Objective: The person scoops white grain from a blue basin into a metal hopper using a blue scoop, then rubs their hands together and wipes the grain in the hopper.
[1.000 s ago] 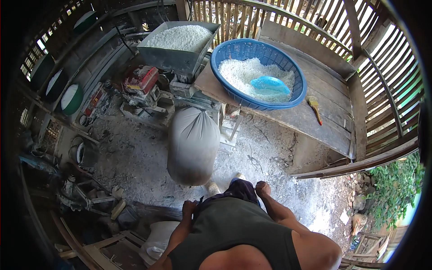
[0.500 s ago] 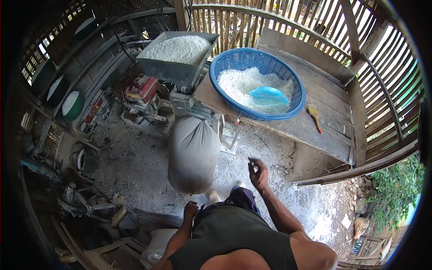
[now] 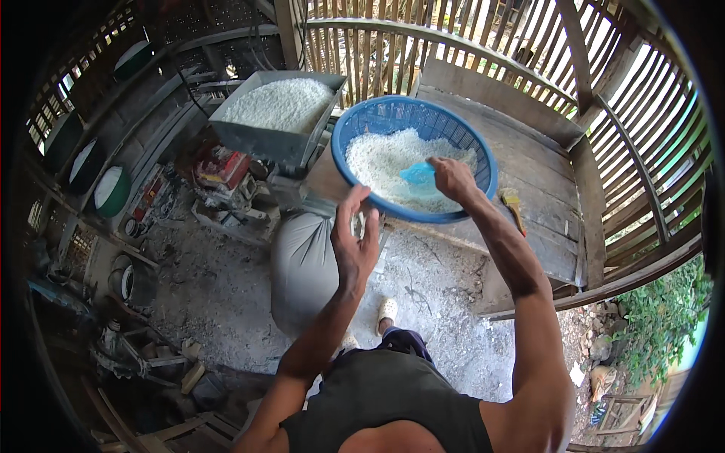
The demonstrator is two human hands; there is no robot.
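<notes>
A blue plastic basket (image 3: 341,160) with slotted sides holds a heap of white, rice-like grains (image 3: 381,155). Part-sunk in the grains lies a light-blue plastic scoop (image 3: 418,175). My right hand (image 3: 456,181) reaches over the near right rim, its fingers closed on the scoop's right end, which they partly hide. With thumb and fingers apart, my left hand (image 3: 356,240) is at the near left rim of the basket. Its fingertips are close to the rim; whether they touch it I cannot tell. Below that hand a full, pale grey sack (image 3: 302,275) hangs under the machine.
A metal hopper (image 3: 264,137) heaped with white grains stands left of the basket, a red engine (image 3: 221,167) below it. On the wooden table (image 3: 540,215) lies a brush (image 3: 513,210). Green basins (image 3: 113,198) line the left wall; slatted walls enclose the place.
Both hands have risen from near my body to the basket. My right hand has taken hold of the scoop, while my left has opened beside the rim. One foot has come forward.
</notes>
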